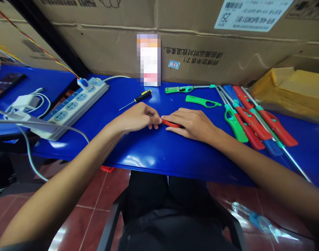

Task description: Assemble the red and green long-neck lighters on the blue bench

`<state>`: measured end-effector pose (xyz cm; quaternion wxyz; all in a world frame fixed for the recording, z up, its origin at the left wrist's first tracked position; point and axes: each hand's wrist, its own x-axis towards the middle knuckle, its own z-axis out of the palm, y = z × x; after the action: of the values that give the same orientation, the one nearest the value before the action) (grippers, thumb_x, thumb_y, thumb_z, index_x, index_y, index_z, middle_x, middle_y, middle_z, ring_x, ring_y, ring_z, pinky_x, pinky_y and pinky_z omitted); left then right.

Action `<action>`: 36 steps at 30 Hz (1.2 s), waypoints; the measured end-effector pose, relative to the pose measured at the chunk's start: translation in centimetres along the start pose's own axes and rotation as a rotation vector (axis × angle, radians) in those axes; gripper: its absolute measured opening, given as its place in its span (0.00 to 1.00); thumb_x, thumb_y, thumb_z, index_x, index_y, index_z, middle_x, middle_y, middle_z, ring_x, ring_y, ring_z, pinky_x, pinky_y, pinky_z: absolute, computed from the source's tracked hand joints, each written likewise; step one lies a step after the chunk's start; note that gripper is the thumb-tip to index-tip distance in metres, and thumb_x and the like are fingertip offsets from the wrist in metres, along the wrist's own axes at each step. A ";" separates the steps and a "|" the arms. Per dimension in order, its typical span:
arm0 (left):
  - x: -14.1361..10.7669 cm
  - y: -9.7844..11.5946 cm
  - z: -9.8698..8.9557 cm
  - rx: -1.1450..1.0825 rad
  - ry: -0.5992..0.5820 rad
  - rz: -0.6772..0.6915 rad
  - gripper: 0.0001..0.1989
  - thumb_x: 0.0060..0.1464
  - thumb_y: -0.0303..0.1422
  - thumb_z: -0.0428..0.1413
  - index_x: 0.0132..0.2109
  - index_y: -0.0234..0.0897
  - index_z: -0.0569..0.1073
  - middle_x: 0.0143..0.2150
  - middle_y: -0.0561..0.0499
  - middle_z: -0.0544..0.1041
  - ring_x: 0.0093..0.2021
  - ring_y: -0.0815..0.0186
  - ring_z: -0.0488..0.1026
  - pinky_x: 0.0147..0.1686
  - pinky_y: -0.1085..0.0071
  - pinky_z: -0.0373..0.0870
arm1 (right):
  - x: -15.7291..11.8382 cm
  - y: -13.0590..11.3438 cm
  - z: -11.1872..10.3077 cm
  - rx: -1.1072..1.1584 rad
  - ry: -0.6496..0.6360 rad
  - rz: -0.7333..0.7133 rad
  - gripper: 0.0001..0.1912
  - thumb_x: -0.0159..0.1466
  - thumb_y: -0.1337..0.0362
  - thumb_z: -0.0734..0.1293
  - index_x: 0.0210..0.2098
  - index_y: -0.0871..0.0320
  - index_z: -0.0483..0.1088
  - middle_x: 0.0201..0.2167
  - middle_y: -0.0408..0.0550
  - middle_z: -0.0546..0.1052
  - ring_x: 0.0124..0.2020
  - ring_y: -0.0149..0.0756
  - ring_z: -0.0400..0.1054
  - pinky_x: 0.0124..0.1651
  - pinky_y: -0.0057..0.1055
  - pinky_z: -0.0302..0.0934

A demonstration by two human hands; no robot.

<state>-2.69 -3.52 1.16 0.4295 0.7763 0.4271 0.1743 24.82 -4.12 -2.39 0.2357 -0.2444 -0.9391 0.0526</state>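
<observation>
Both hands meet at a red lighter casing (172,123) just above the blue table. My left hand (141,116) pinches its left tip between thumb and forefinger. Over its right part lies my right hand (192,123), fingers closed round it and hiding most of that end. Behind them a green lighter casing half (202,101) rests on the table. Farther back is an opened green lighter (179,90) with its inner parts showing and a metal tube to the right. A black and yellow screwdriver (143,95) lies behind my left hand.
Several long-necked lighters (256,122) are heaped at the right, near a yellow package (300,87). A white power strip (73,104) with cables stands left. Cardboard boxes (109,48) wall off the back; a phone-like blurred panel (150,61) leans there. A plastic bottle (253,218) lies on the floor.
</observation>
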 end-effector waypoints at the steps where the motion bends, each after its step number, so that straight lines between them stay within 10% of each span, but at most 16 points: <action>1: 0.0 0.1 0.0 0.017 -0.012 -0.003 0.10 0.64 0.36 0.62 0.36 0.39 0.85 0.33 0.48 0.87 0.28 0.64 0.80 0.30 0.68 0.76 | 0.0 0.2 0.1 0.013 0.005 -0.007 0.18 0.80 0.56 0.70 0.65 0.54 0.82 0.55 0.54 0.88 0.51 0.48 0.81 0.54 0.43 0.75; 14: -1.7 -1.0 2.6 0.425 0.310 0.312 0.11 0.72 0.37 0.64 0.56 0.38 0.81 0.46 0.47 0.88 0.44 0.60 0.85 0.45 0.67 0.79 | 0.0 1.2 0.3 0.107 -0.001 0.035 0.16 0.79 0.61 0.69 0.63 0.56 0.82 0.51 0.55 0.88 0.50 0.47 0.81 0.54 0.42 0.75; 36: -1.9 -1.8 3.6 0.568 0.308 0.337 0.08 0.73 0.33 0.63 0.56 0.39 0.80 0.50 0.46 0.87 0.48 0.58 0.87 0.48 0.66 0.80 | -0.3 1.4 0.5 0.030 0.004 -0.026 0.17 0.80 0.62 0.69 0.64 0.53 0.83 0.53 0.55 0.88 0.51 0.49 0.82 0.55 0.46 0.79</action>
<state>-2.43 -6.48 -2.17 0.0924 0.8888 0.3842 0.2321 25.39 -3.00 -3.26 0.2417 -0.2286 -0.9409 0.0631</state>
